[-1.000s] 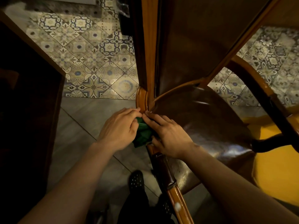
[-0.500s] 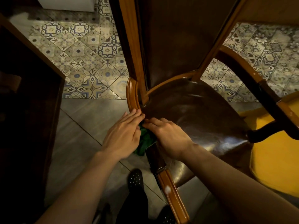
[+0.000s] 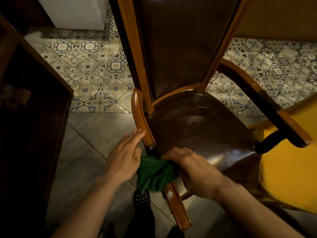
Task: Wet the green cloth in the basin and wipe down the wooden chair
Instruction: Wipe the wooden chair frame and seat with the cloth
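While the basin is nowhere in frame, the head view shows the wiping step in hand. Green cloth (image 3: 155, 174) is bunched on the near-left arm rail of the wooden chair (image 3: 197, 127), just left of the seat. Right hand (image 3: 193, 167) is clenched on the cloth. Left hand (image 3: 124, 158) lies flat on the cloth's left side, fingers extended, fingertips at the rail. Judgement: next move calls for drawing the cloth along the rail under steady pressure.
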Action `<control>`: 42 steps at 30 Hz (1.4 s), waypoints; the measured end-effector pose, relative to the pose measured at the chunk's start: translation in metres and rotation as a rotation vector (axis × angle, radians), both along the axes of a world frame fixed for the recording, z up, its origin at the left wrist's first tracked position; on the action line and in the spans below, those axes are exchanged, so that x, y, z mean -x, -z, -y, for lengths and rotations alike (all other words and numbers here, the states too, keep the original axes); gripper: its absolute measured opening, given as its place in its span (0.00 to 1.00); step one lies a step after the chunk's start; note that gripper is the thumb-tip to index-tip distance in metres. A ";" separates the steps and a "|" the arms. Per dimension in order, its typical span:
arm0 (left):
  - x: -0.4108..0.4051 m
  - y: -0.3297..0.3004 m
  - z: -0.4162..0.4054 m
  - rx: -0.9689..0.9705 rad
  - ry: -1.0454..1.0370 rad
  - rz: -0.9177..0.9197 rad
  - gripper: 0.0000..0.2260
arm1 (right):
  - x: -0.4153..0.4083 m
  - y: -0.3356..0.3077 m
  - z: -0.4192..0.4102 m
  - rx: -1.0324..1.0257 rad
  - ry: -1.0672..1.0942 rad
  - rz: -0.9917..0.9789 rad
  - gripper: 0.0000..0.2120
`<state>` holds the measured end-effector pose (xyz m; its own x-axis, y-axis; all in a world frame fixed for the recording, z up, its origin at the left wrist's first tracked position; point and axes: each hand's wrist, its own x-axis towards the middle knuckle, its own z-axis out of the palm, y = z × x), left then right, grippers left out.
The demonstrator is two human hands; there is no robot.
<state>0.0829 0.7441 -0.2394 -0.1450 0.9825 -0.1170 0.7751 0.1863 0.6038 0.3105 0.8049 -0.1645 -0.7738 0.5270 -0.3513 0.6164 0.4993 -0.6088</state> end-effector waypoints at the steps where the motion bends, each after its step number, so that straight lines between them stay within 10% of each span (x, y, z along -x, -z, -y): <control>1: -0.004 -0.001 0.002 -0.007 0.010 -0.009 0.25 | -0.006 0.001 0.012 -0.033 -0.009 0.005 0.24; 10: -0.052 0.007 0.030 0.000 0.310 -0.129 0.23 | -0.032 0.038 0.084 -0.261 -0.144 0.263 0.45; 32: -0.078 0.015 0.040 0.165 0.302 -0.127 0.25 | -0.077 0.056 0.140 -0.373 -0.216 0.119 0.25; 42: -0.079 -0.007 0.029 0.314 0.340 -0.149 0.26 | -0.111 0.009 0.126 0.062 -0.037 0.153 0.21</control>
<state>0.1621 0.7146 -0.2325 0.1408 0.8976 -0.4177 0.8973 0.0626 0.4369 0.4216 0.6789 -0.1740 -0.7272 0.4728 -0.4977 0.6863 0.4878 -0.5395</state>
